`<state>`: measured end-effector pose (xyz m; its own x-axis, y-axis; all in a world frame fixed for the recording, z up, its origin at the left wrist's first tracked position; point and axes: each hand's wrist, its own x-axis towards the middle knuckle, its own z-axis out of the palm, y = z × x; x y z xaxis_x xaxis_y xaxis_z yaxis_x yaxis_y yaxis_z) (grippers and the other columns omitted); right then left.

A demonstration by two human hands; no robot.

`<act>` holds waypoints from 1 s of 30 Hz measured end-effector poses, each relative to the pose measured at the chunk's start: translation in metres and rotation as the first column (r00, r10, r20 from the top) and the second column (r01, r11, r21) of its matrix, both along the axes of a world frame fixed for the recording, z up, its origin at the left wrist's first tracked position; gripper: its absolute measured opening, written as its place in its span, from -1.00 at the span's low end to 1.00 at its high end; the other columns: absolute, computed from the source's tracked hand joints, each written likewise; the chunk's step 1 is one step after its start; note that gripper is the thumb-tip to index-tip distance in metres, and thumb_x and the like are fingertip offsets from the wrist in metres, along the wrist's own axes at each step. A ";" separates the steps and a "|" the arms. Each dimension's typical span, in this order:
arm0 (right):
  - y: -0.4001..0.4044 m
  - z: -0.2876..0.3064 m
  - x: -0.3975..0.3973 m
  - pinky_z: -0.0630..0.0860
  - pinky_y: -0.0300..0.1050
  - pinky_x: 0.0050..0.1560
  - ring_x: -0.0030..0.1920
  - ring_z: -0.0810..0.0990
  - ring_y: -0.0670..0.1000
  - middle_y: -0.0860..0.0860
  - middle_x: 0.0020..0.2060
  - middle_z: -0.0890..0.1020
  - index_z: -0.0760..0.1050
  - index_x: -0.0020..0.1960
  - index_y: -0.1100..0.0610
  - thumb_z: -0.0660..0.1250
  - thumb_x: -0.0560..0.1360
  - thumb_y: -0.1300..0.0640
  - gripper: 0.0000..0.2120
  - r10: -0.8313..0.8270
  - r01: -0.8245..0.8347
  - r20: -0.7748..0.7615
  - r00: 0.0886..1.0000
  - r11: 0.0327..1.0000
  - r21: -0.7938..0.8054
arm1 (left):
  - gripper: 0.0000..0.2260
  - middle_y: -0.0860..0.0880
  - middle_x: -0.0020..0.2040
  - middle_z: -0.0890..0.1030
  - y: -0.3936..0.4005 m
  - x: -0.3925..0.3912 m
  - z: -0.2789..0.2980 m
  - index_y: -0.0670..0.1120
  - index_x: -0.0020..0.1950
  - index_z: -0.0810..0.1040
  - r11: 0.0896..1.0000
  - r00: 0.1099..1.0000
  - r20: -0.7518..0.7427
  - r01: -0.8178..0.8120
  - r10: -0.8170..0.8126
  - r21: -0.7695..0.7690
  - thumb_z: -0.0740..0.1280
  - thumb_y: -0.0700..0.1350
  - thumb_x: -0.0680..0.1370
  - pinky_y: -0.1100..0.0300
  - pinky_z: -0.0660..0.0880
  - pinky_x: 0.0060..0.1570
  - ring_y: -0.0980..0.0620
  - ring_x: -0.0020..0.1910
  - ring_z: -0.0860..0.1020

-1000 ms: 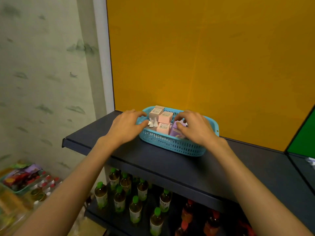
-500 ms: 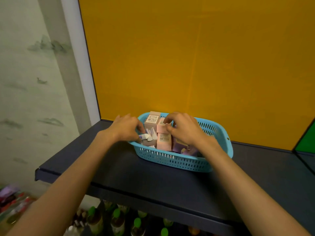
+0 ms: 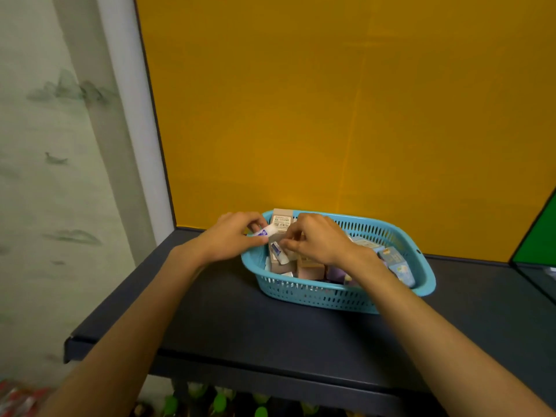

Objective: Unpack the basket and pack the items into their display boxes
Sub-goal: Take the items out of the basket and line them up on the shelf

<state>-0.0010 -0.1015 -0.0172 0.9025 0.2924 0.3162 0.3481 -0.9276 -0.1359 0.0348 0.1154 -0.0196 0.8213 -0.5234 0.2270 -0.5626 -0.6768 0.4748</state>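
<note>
A: Backdrop: a yellow panel (image 3: 331, 100) behind a dark shelf (image 3: 240, 320); a pale painted wall on the left, a green panel (image 3: 538, 236) at far right. Bottle caps show dimly below the shelf edge.

B: And the basket?

A: The turquoise basket (image 3: 337, 296) sits at the back of the shelf, close under the yellow panel, probably so the front stays free for unpacking. It is crowded with small cartons: a beige carton (image 3: 282, 220) upright at the far left corner, pink and purple ones lower down, light blue boxes (image 3: 394, 263) along the right wall.

B: Hands?

A: Both over the basket's left end. The left hand (image 3: 231, 236) pinches a small white tube (image 3: 264, 231) with blue print, raised at about rim height. The right hand (image 3: 319, 242) has its fingers curled down among the cartons beside a second white tube (image 3: 278, 251); whether it grips that one cannot be told.

B: Why tubes first?

A: A guess: they are loose and lie on top. No display boxes in view, so packing looks not yet begun.
</note>
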 end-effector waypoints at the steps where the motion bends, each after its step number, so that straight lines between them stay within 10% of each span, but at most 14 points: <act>1: 0.004 -0.001 0.001 0.43 -0.07 -0.14 -0.08 0.58 -0.01 -0.06 -0.15 0.63 0.69 -0.06 -0.05 0.38 0.49 -0.23 -0.72 -0.010 0.010 -0.005 1.000 1.000 -0.026 | -0.78 0.09 0.03 0.60 0.004 0.000 0.002 0.04 0.17 0.58 0.998 1.000 0.004 0.005 -0.005 -0.066 0.43 0.00 0.55 0.00 0.55 0.06 0.11 0.02 0.57; 8: 0.026 -0.011 0.007 0.35 -0.05 -0.08 0.00 0.50 0.06 0.01 -0.03 0.58 0.67 -0.07 0.02 0.48 0.37 -0.25 -0.65 -0.100 0.098 -0.005 0.995 0.983 -0.156 | -0.78 0.06 0.06 0.61 0.019 -0.005 0.000 -0.01 0.22 0.61 0.976 0.996 0.088 0.012 0.007 -0.216 0.39 -0.05 0.58 0.21 0.50 -0.06 0.13 0.00 0.54; 20: -0.032 0.019 -0.052 0.48 -0.04 -0.07 -0.07 0.54 -0.04 -0.07 -0.09 0.65 0.60 -0.05 0.03 0.49 0.41 0.21 -0.84 -0.109 0.092 0.084 0.991 0.978 0.186 | -0.81 0.13 0.02 0.64 -0.033 -0.023 0.008 0.04 0.17 0.62 0.930 0.992 0.064 0.128 -0.113 -0.345 0.42 -0.04 0.56 0.27 0.48 -0.08 0.18 -0.01 0.57; 24: -0.079 0.025 -0.087 0.21 -0.18 -0.10 -0.01 0.41 -0.05 -0.04 -0.04 0.55 0.59 0.08 0.04 0.51 0.42 0.17 -0.75 -0.184 0.157 0.157 0.970 0.972 0.173 | -0.82 0.14 -0.03 0.64 -0.084 -0.043 0.017 0.03 0.13 0.63 0.891 0.976 0.075 0.218 -0.205 -0.398 0.45 -0.05 0.54 0.28 0.46 -0.12 0.17 -0.07 0.57; 30: -0.164 0.017 -0.157 0.31 -0.12 -0.07 -0.06 0.49 0.00 -0.03 -0.07 0.53 0.60 0.10 0.04 0.46 0.49 0.10 -0.81 -0.266 0.231 0.153 0.952 0.950 0.212 | -0.86 0.07 -0.04 0.66 -0.171 -0.085 0.017 0.06 0.12 0.63 0.875 0.940 0.081 0.337 -0.330 -0.347 0.42 -0.05 0.57 0.30 0.48 -0.19 0.16 -0.15 0.60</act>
<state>-0.1576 -0.2653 -0.0002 0.8627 -0.0146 0.5055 0.1446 -0.9508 -0.2742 -0.0500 -0.0555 -0.0022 0.6056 -0.6489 0.4606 -0.7367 -0.2383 0.6329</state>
